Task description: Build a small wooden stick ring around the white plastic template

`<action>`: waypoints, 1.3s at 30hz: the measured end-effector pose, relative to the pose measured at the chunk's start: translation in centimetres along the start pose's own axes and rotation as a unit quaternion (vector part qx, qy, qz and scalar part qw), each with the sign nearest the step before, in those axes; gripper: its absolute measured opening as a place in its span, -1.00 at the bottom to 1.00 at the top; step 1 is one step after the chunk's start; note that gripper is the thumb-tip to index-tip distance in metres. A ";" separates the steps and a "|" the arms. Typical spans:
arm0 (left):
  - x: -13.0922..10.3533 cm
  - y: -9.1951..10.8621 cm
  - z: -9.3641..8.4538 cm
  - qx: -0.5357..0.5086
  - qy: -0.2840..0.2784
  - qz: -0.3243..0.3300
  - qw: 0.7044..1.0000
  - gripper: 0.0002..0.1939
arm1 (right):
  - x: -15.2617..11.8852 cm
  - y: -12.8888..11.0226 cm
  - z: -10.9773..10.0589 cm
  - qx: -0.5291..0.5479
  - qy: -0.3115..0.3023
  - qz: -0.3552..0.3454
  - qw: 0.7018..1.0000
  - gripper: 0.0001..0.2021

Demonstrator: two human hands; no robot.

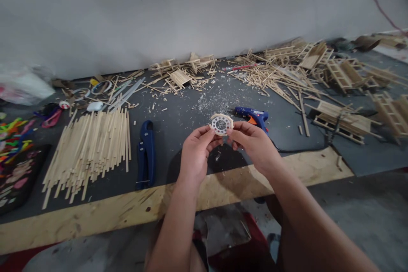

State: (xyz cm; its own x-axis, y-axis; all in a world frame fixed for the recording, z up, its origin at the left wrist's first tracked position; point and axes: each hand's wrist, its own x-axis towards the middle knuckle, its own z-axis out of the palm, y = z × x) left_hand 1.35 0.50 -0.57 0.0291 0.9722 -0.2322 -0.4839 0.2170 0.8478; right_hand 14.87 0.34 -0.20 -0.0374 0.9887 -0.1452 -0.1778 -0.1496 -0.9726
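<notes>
Between my two hands is a small round disc (pixel 220 125) with a ring of holes or dots on its face and short pale wood pieces around its rim. My left hand (pixel 198 146) pinches its left edge between thumb and fingers. On the opposite edge, my right hand (pixel 251 140) grips it in the same way. Just behind my right hand lies a blue glue gun (pixel 250 113) with an orange trigger. A blue cutter (pixel 146 153) rests to the left of my left hand.
Many thin wooden sticks (pixel 92 148) lie in a pile at the left. Scattered offcuts (pixel 255 74) and small wooden models (pixel 346 72) cover the back and right. A black cable (pixel 299 150) runs right from the glue gun. A pale board (pixel 127 210) edges the table's front.
</notes>
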 end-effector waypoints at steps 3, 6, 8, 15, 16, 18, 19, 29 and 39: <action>-0.1 0.1 -0.1 0.016 -0.001 -0.004 1.000 -0.81 | 0.1 0.1 0.1 0.001 0.003 -0.005 1.000 -0.78; -0.2 0.3 -0.1 0.038 -0.006 -0.011 0.999 -0.81 | 0.1 0.2 0.1 0.004 0.017 0.002 1.000 -0.81; -0.2 0.5 -0.2 0.044 -0.004 -0.013 0.999 -0.81 | 0.1 0.1 0.0 0.007 0.027 0.009 1.000 -0.81; 0.3 0.7 -1.0 0.045 0.024 0.060 0.997 -0.82 | 0.0 -0.1 -0.6 -0.044 0.001 0.014 0.999 -0.80; 0.4 0.7 -1.0 0.056 0.023 0.071 0.996 -0.82 | 0.0 -0.1 -0.7 -0.052 -0.006 0.014 0.999 -0.81; 0.5 0.5 -1.2 0.085 0.019 0.084 0.993 -0.81 | -0.1 -0.1 -0.8 -0.065 -0.012 0.014 0.998 -0.81; 0.5 0.4 -1.2 0.101 0.018 0.088 0.991 -0.81 | -0.1 -0.1 -0.8 -0.072 -0.013 0.013 0.997 -0.80; 0.1 0.7 -1.0 0.189 0.007 0.083 0.978 -0.85 | -0.2 -0.2 -1.1 -0.101 0.010 -0.003 0.995 -0.79; 0.0 0.8 -1.0 0.214 -0.012 0.085 0.973 -0.82 | -0.3 -0.3 -1.1 -0.104 0.007 -0.019 0.994 -0.78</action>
State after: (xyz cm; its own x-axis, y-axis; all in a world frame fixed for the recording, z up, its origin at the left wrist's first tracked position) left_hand 0.09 0.64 -0.36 0.0034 0.9980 -0.0634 -0.0756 0.0635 0.9951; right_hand 15.97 0.11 -0.10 -0.0208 0.9938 -0.1090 0.0282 -0.1084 -0.9937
